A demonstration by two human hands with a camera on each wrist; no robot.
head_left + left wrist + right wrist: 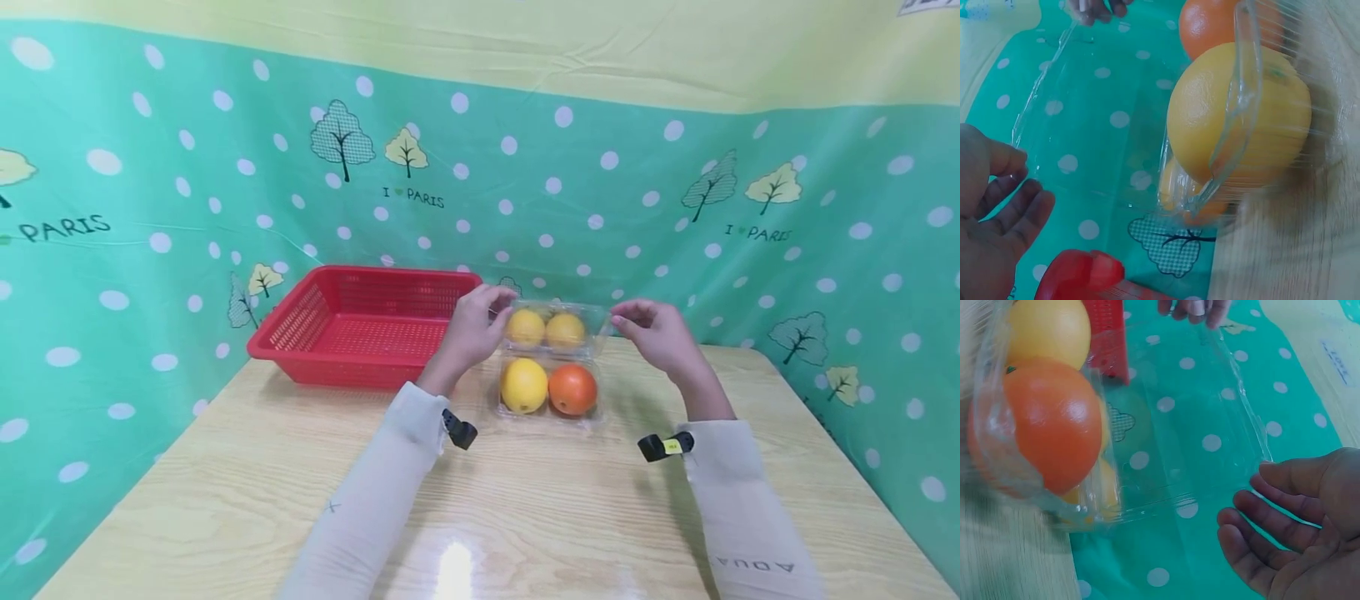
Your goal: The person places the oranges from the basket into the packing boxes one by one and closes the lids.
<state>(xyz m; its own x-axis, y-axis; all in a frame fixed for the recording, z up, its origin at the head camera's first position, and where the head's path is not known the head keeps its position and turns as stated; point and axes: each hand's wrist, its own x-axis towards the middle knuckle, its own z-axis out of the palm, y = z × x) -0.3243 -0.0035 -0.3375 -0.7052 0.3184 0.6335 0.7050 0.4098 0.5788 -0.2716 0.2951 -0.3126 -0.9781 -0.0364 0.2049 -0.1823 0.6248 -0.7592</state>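
A clear plastic clamshell box (551, 415) stands on the table with its hinged lid (588, 312) raised. In its front row sit a yellow round fruit (524, 385) and an orange one (573, 389). Two smaller yellow-orange fruits (565, 331) show behind them through the lid. My left hand (474, 327) pinches the lid's left corner; the left wrist view has its thumb and fingertips at the lid's edge (1030, 106). At the opposite corner my right hand (660, 335) pinches the lid between thumb and index finger, the other fingers loosely bent (1266, 544).
A red slotted plastic basket (352, 372) stands left of the box, close to my left forearm. Behind the wooden table (525, 517) hangs a green dotted cloth (645, 225) with tree prints. Small black devices are strapped at both wrists.
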